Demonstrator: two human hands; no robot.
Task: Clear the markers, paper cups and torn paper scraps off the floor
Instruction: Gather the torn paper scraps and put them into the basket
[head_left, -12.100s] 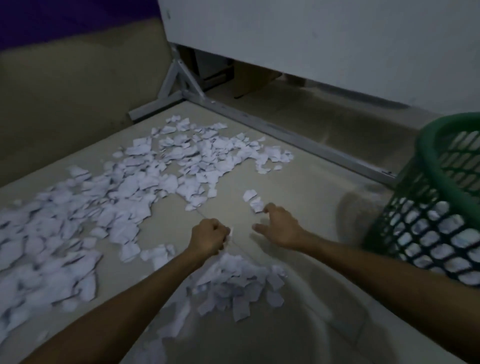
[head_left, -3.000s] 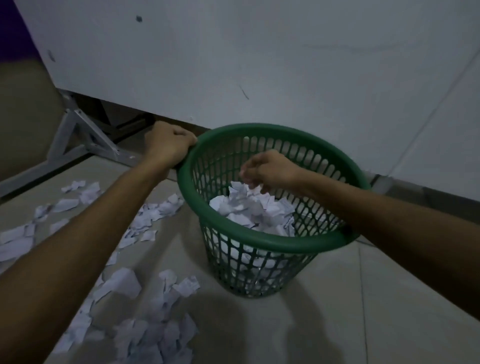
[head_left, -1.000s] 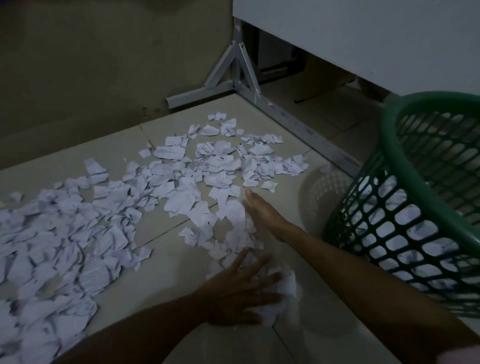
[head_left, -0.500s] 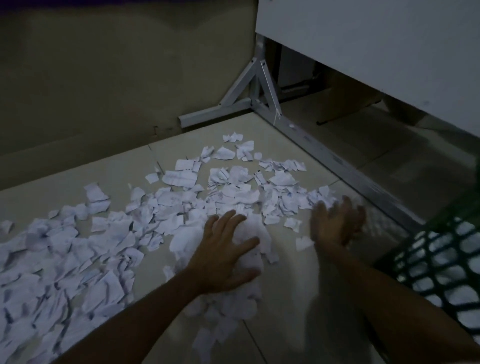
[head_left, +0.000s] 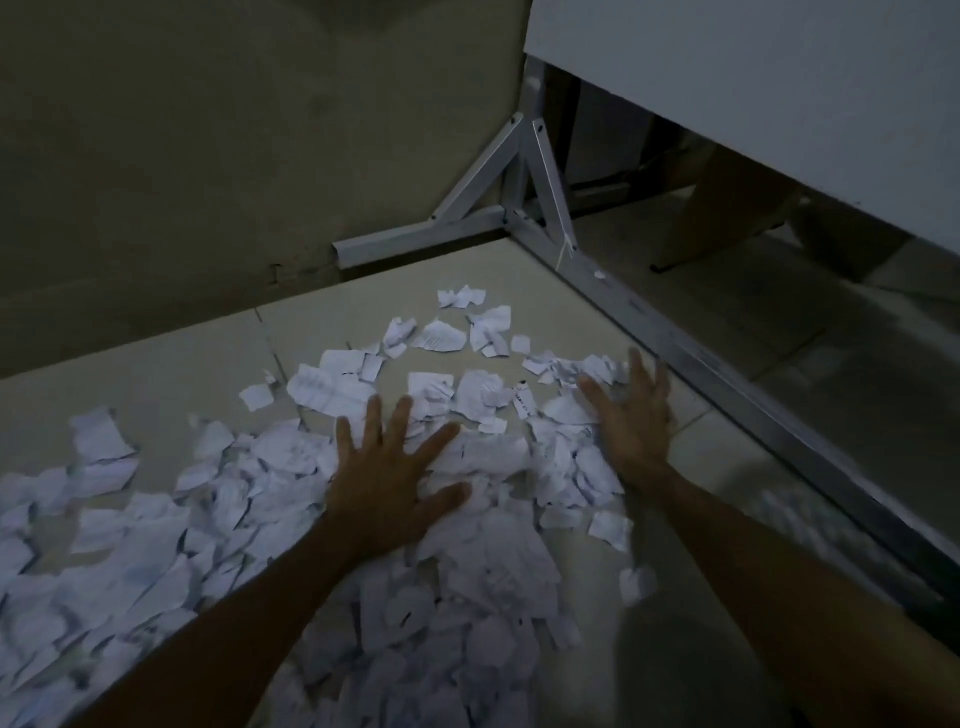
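Observation:
Torn white paper scraps (head_left: 483, 457) cover the tiled floor (head_left: 171, 374) from the lower left to the middle, piled thickest between my hands. My left hand (head_left: 392, 483) lies flat on the pile, palm down, fingers spread. My right hand (head_left: 631, 415) stands on its edge at the right side of the scraps, fingers apart and touching them. Neither hand holds anything. No markers or paper cups are in view, and the green basket is out of frame.
A grey metal frame (head_left: 519, 208) with a long floor rail (head_left: 727, 379) runs diagonally just right of my right hand. A white board (head_left: 779, 78) hangs above it. A dull wall (head_left: 208, 145) closes off the far side.
Both hands have reached farther forward into the scraps, the right one now at the far right edge of the pile. The view has shifted left and the green basket has left the frame.

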